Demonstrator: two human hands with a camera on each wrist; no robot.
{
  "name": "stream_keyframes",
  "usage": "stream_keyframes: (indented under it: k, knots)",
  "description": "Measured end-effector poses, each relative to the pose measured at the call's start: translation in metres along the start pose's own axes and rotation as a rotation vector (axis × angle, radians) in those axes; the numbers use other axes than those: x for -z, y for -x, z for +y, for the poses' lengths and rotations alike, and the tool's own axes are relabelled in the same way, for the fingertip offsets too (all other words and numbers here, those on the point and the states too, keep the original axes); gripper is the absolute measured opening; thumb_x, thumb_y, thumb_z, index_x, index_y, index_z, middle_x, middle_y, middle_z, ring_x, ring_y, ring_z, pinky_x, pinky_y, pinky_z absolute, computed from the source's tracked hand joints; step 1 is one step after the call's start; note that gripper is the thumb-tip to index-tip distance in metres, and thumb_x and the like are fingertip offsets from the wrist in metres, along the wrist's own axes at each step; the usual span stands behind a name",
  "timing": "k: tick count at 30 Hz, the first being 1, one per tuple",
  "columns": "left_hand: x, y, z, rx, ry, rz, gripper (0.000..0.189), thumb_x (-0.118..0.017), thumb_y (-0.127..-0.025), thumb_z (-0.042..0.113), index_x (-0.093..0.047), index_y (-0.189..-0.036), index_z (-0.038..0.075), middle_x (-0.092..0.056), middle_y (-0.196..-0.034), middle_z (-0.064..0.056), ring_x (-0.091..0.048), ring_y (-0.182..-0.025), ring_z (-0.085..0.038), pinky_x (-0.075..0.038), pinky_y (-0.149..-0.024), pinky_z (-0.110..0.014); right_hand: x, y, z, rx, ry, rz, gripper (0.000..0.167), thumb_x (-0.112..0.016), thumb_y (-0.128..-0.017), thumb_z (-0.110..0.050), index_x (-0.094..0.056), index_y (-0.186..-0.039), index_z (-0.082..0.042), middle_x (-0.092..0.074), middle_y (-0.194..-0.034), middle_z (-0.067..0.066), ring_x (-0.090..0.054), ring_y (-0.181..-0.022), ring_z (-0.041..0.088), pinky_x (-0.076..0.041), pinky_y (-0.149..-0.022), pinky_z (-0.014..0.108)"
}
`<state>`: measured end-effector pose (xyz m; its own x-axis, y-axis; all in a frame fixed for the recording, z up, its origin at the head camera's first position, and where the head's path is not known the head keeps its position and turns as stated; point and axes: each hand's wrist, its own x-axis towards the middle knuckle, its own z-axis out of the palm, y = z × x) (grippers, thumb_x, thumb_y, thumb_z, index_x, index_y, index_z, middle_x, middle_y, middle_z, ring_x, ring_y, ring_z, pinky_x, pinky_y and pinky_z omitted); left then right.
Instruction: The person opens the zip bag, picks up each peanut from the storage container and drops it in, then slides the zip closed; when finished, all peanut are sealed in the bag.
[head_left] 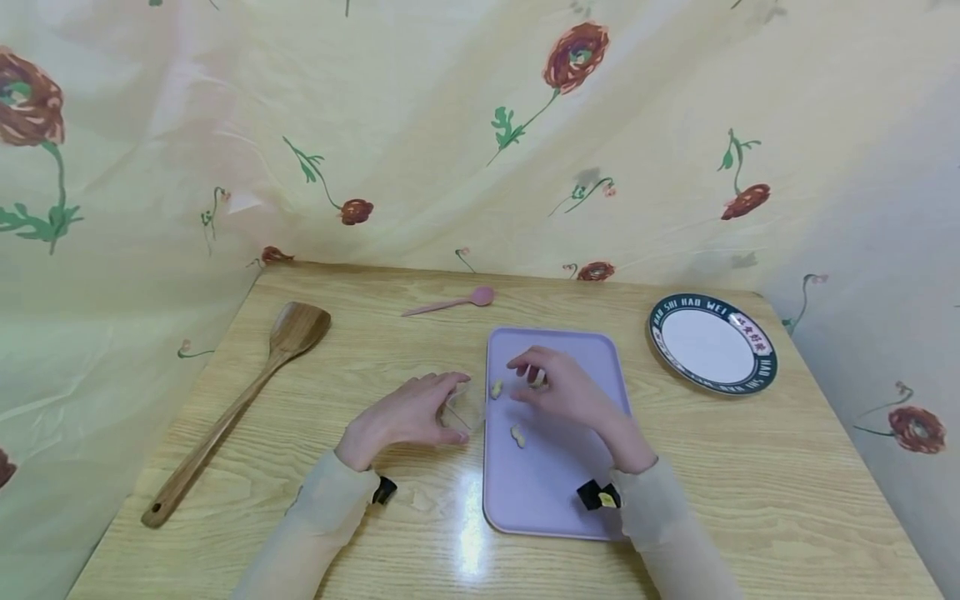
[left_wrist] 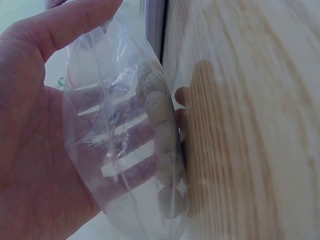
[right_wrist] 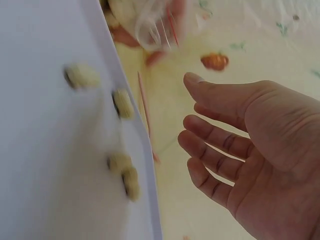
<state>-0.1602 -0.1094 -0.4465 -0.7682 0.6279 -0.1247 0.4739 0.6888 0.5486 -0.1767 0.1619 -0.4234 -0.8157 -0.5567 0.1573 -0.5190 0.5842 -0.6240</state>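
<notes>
A clear zip bag (left_wrist: 115,125) with several peanuts (left_wrist: 167,135) at its bottom stands close over the wood in the left wrist view. My left hand (head_left: 408,419) grips this bag, thumb on one side and fingers behind the film, just left of the purple tray (head_left: 551,504). Above the tray, my right hand (head_left: 566,387) hovers with fingers loosely bent and nothing between them. Peanuts in their shells lie on the tray: one peanut (head_left: 497,389) near the left rim, another peanut (head_left: 517,436) nearer me. In the right wrist view, more peanuts (right_wrist: 125,175) show beside the hand.
A wooden spatula (head_left: 255,392) lies along the left of the table. Behind the tray is a pink spoon (head_left: 481,296). An oval plate (head_left: 708,346) with a dark lettered rim sits to the right. Floral cloth (head_left: 450,125) hangs round the table.
</notes>
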Motion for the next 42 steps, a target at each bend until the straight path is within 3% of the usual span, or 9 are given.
stream_keyframes:
  k: [7, 14, 32, 42]
  knots:
    - [0.001, 0.001, 0.000, -0.001, 0.010, 0.003, 0.083, -0.080, -0.082, 0.041, -0.041, -0.149, 0.011, -0.058, -0.134, -0.008, -0.052, -0.126, -0.027, -0.035, -0.109, -0.054, 0.013, 0.003, 0.027, -0.063, 0.013, 0.062, 0.032, -0.080, -0.083, -0.004, -0.070, -0.112, 0.003, -0.069, -0.102, 0.015, -0.062, -0.085, 0.025, -0.053, -0.073, 0.042]
    - [0.001, 0.001, 0.000, 0.003, 0.005, -0.001, 0.083, -0.079, -0.083, 0.042, -0.041, -0.150, 0.011, -0.057, -0.136, -0.008, -0.051, -0.127, -0.028, -0.034, -0.109, -0.054, 0.012, 0.006, 0.044, -0.102, 0.073, 0.011, 0.029, -0.080, -0.083, -0.005, -0.070, -0.110, 0.002, -0.067, -0.096, 0.012, -0.062, -0.084, 0.025, -0.052, -0.073, 0.038]
    - [0.000, 0.000, 0.000, 0.001, 0.010, -0.005, 0.083, -0.080, -0.083, 0.042, -0.041, -0.150, 0.011, -0.056, -0.138, -0.009, -0.050, -0.129, -0.029, -0.033, -0.110, -0.055, 0.001, 0.005, 0.053, -0.168, 0.110, -0.043, 0.016, -0.076, -0.084, 0.003, -0.076, -0.098, -0.006, -0.064, -0.089, 0.002, -0.057, -0.078, 0.015, -0.048, -0.069, 0.032]
    - [-0.001, 0.001, 0.000, 0.003, 0.006, -0.001, 0.083, -0.079, -0.083, 0.043, -0.041, -0.149, 0.012, -0.057, -0.136, -0.009, -0.051, -0.127, -0.028, -0.033, -0.110, -0.055, 0.000, 0.006, 0.053, -0.155, 0.115, -0.039, 0.016, -0.074, -0.085, 0.005, -0.076, -0.096, -0.005, -0.063, -0.085, 0.001, -0.055, -0.075, 0.014, -0.046, -0.068, 0.031]
